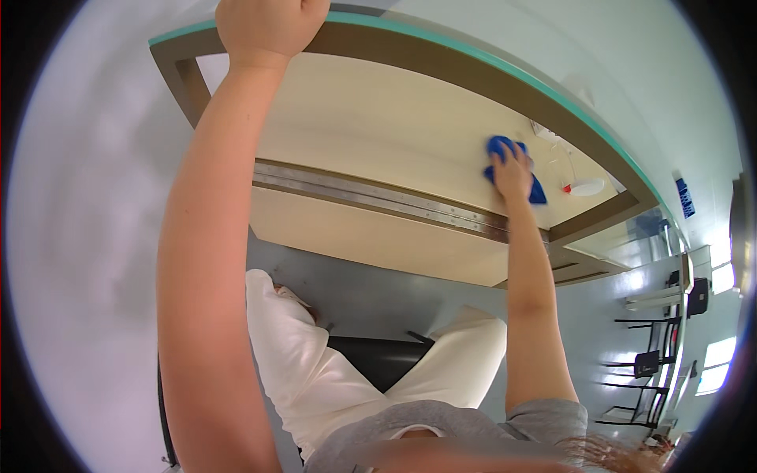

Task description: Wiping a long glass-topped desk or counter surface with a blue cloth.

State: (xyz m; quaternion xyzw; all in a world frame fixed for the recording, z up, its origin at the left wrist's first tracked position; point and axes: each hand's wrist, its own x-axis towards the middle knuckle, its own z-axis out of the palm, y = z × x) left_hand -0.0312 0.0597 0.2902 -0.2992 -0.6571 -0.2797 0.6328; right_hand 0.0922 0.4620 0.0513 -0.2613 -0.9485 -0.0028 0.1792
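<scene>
With wiping apparently unfinished, its extent unclear, the right hand (pixel 514 173) is pressing, fingers spread, on a blue cloth (pixel 496 147) while the left hand (pixel 272 28) is gripping the frame (pixel 441 55).

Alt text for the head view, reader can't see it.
A right hand spreads over a blue cloth on a cream panel within a teal-edged brown frame. The left hand covers part of the frame; a red-tipped spray bottle is right of the cloth.
</scene>
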